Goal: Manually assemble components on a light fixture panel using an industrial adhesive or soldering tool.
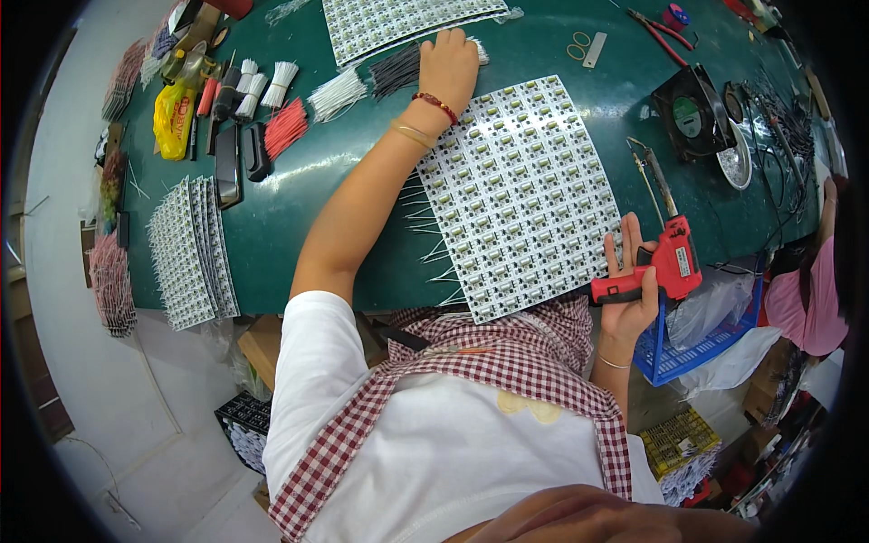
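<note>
The left hand (448, 65) lies flat on black wires (398, 71) near the worktop's far edge; the right hand (629, 290) grips a red soldering gun (665, 262) beside the circuit-board panel (520, 195).

A black square fan (694, 113) sits on the green table (290, 195) beyond the right hand, with red-handled pliers (663, 34) farther off. Left of the left hand lie a red wire bundle (286, 127) and white wire bundles (337, 94). Stacked circuit strips (190, 253) lie far left. A blue basket (692, 348) sits just below the right hand.
</note>
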Demonstrator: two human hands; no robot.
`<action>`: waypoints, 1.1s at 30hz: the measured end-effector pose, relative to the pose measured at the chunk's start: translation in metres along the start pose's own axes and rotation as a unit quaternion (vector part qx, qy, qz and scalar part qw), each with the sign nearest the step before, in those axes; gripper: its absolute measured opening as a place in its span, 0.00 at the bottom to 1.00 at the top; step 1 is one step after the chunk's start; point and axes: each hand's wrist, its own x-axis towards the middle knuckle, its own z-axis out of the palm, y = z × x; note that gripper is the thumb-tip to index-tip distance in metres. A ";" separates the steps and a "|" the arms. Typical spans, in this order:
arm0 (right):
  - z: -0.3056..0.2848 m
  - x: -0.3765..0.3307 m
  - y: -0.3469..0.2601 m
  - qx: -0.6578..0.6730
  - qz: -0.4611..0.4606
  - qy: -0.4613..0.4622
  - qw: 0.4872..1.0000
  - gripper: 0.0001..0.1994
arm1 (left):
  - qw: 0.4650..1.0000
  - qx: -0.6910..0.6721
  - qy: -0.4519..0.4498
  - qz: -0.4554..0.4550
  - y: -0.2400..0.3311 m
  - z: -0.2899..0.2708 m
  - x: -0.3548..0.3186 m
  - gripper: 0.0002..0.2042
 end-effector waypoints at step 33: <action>0.107 -0.013 0.002 -0.275 0.053 0.004 0.960 0.18 | 0.779 -0.596 -0.181 -0.072 0.108 -0.177 -0.118 0.06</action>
